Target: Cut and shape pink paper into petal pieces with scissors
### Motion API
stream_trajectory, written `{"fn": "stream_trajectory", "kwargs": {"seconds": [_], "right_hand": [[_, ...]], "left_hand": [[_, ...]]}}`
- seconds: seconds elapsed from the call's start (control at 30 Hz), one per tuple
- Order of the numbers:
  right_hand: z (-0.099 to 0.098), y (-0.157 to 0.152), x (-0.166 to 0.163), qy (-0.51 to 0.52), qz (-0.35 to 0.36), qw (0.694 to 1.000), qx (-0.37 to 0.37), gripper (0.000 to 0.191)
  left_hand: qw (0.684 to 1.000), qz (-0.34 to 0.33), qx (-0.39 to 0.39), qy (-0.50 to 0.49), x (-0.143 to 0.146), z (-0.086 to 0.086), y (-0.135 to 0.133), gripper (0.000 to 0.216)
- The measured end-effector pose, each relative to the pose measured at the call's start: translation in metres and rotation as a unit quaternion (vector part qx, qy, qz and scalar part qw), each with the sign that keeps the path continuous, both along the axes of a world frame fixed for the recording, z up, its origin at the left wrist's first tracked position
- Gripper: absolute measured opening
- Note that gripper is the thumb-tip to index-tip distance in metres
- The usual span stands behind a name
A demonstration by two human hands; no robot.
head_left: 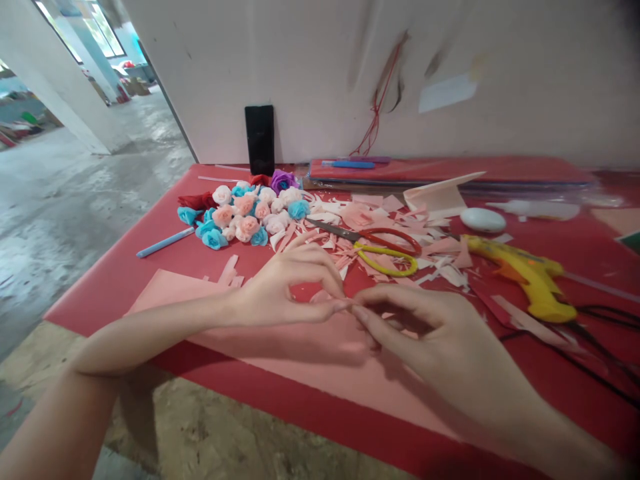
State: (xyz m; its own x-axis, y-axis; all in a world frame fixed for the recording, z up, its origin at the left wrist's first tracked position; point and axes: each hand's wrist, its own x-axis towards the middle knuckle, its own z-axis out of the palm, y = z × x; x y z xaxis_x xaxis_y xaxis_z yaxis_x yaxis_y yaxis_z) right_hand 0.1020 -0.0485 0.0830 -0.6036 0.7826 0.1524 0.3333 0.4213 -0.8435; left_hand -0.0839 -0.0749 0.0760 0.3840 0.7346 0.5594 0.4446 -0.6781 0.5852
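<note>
My left hand (290, 283) and my right hand (425, 333) meet fingertip to fingertip above a pink paper sheet (320, 373) on the red table (100, 293). Both hands pinch a small pink paper piece (350, 308) between thumbs and forefingers; its shape is mostly hidden by the fingers. Just beyond the hands lie scissors (385, 250) with red and yellow handles among pink paper scraps (360, 217).
A heap of small paper roses (245, 213) in pink, white, blue, red and purple sits at the back left, a blue pen (165, 242) beside it. A yellow glue gun (530, 277) with black cord lies right. A black phone (260, 139) leans on the wall; stacked paper sheets (450, 172) lie behind.
</note>
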Motion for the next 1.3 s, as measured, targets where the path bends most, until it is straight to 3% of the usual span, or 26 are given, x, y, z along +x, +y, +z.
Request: {"fn": "stream_trajectory", "kwargs": {"seconds": [0.13, 0.33, 0.67, 0.83, 0.97, 1.07, 1.3], "right_hand": [[-0.002, -0.001, 0.0, 0.004, 0.0, 0.999, 0.043, 0.014], [-0.006, -0.003, 0.003, 0.011, -0.01, 0.984, 0.179, 0.012], [-0.004, -0.004, 0.004, -0.008, -0.038, 0.97, 0.24, 0.01], [0.001, -0.002, 0.005, -0.01, -0.035, 0.977, 0.208, 0.011], [0.003, -0.002, 0.006, -0.001, -0.022, 0.991, 0.131, 0.012], [0.001, -0.002, 0.003, 0.009, -0.018, 0.996, 0.084, 0.013], [0.002, -0.002, 0.004, 0.007, 0.011, 1.0, 0.004, 0.012]], "left_hand": [[1.0, 0.001, -0.011, -0.019, 0.0, 0.0, -0.001, 0.01], [0.997, 0.015, -0.038, -0.06, 0.002, -0.002, -0.003, 0.01], [0.971, 0.031, -0.13, -0.199, 0.002, 0.002, -0.006, 0.008], [0.985, 0.023, -0.12, -0.121, -0.002, 0.006, -0.002, 0.005], [0.998, 0.031, -0.039, -0.038, 0.002, 0.002, -0.003, 0.003], [0.999, 0.028, -0.004, -0.032, 0.004, -0.001, -0.004, 0.001], [0.998, 0.026, -0.013, -0.059, 0.004, -0.001, -0.006, 0.003]]}}
